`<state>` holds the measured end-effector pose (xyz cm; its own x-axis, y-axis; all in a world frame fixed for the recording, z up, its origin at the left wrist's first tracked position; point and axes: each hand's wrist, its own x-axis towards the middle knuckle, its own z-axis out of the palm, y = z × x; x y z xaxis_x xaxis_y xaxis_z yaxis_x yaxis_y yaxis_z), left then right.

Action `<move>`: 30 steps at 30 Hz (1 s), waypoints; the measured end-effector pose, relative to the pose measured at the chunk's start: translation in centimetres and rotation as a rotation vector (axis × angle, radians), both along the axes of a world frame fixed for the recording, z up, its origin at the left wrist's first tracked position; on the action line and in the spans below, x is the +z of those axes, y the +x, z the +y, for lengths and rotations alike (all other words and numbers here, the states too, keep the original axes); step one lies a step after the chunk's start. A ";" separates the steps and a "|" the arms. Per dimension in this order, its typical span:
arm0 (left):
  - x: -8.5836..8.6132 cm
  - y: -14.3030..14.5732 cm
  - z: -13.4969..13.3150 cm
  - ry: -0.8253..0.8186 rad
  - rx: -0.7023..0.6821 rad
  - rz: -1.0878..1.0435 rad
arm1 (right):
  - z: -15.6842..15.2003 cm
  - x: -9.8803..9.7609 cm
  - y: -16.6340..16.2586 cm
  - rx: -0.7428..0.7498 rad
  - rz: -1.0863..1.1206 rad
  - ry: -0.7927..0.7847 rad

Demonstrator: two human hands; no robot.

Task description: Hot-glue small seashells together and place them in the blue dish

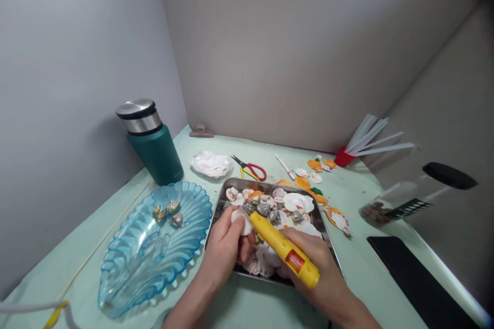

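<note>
In my left hand [222,247] a pale, rounded seashell [242,222] is pinched between thumb and fingers. My right hand [324,262] is wrapped around a yellow hot glue gun [278,242], its narrow front end pointing up and left, close beside the shell. Whether the tip touches the shell I cannot tell. Both hands are over a metal tray [266,281] filled with white, orange and speckled shells [295,201]. Part of the tray's contents is hidden behind my hands and the glue gun.
Left of the tray lies a blue shell-shaped dish [131,247] holding a few shells; a green bottle [154,151] stands behind it. Scissors [252,169] and a white bundle [211,163] lie beyond. Glue sticks [366,133] fill a red cup [343,158]. A clear jar [389,205] stands right.
</note>
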<state>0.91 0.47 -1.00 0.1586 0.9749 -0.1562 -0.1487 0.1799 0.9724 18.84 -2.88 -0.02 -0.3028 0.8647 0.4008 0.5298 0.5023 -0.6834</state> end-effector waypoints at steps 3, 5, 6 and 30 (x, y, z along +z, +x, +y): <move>0.0 0.0 -0.1 0.013 -0.028 0.017 | 0.0 -0.1 0.0 0.003 -0.018 -0.015; 0.1 0.0 -0.2 0.012 -0.041 0.020 | 0.1 -0.3 0.0 0.013 -0.026 -0.018; 0.1 0.0 -0.2 0.010 -0.041 0.016 | 0.1 -0.3 0.0 0.018 -0.026 -0.015; 0.3 0.1 -0.1 -0.027 -0.018 -0.072 | 0.1 -0.3 0.0 0.002 -0.006 -0.102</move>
<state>0.99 0.37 -0.65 0.1879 0.9674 -0.1697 -0.2149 0.2091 0.9540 18.88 -2.81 -0.30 -0.3072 0.9000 0.3091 0.5332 0.4318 -0.7275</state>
